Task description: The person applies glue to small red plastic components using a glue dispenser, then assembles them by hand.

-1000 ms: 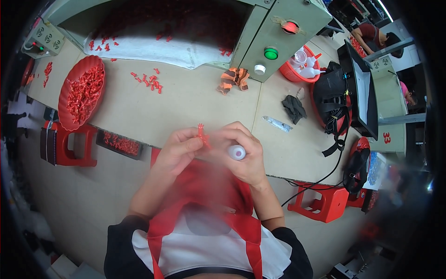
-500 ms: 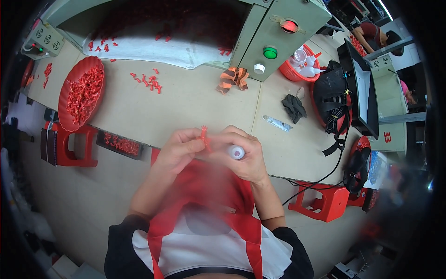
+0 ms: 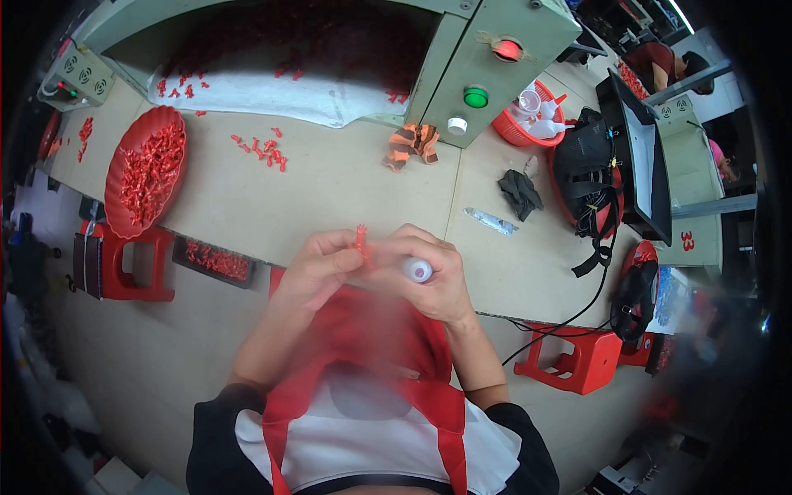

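Observation:
Between the thumb and fingers of my left hand (image 3: 324, 262) a small red plastic figure (image 3: 361, 239) is pinched, its upper end pointing away from me. My right hand (image 3: 441, 276) is wrapped round a white bottle (image 3: 417, 269), whose round end faces up. The right fingers reach toward the figure; a blur in the picture hides whether the bottle's tip touches it. Both hands are above the near edge of the table. Several similar red figures (image 3: 269, 152) lie loose on the table beyond my left hand. A red scalloped basin (image 3: 113, 177) at the left is heaped with more.
A pale green machine (image 3: 495, 62) with a red and a green button stands at the back, red pieces on its white sheet (image 3: 247, 101). An orange-brown cloth (image 3: 410, 146), a dark cloth (image 3: 520, 194) and a red basket (image 3: 504, 129) of bottles are on the table. Red stools (image 3: 569, 359) stand below.
Both hands keep nearly the same pose, figure and bottle still held. The whole view has shifted very slightly.

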### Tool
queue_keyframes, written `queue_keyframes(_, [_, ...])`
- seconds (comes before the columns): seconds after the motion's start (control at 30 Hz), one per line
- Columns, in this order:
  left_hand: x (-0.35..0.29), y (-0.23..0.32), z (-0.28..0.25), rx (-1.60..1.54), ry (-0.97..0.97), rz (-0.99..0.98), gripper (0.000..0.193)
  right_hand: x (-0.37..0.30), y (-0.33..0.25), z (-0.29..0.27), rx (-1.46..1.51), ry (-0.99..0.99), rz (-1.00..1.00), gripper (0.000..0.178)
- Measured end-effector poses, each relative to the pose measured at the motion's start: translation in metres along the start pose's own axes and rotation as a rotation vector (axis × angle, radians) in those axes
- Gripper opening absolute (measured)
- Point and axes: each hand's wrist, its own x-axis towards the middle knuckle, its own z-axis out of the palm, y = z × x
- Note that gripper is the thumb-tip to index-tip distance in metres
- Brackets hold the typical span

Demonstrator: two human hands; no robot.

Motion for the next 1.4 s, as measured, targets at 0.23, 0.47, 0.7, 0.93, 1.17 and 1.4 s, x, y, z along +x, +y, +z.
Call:
queue_keyframes(0.23, [-0.002,-0.003,0.001,0.049,-0.014,0.051,0.029,0.0,-0.001,0.001,-0.08,0.008,-0.025,0.026])
queue_keyframes(0.47, [-0.006,-0.004,0.013,0.115,0.08,0.118,0.035,-0.006,-0.011,-0.002,-0.114,0.056,-0.085,0.026])
queue_keyframes(0.7, [-0.004,-0.003,0.027,0.195,0.052,0.138,0.036,-0.016,-0.013,-0.006,-0.084,0.056,-0.089,0.029])
queue_keyframes(0.93, [0.011,-0.003,0.04,0.335,0.052,0.095,0.011,-0.023,-0.016,-0.024,-0.123,0.117,-0.103,0.03])
queue_keyframes(1.17, [0.013,-0.005,0.027,0.176,-0.066,0.03,0.016,-0.022,-0.012,-0.022,0.046,0.103,-0.008,0.031])
queue_keyframes(1.4, [0.01,-0.007,0.023,0.245,-0.055,0.032,0.026,-0.023,-0.01,-0.017,0.03,0.096,-0.008,0.03])
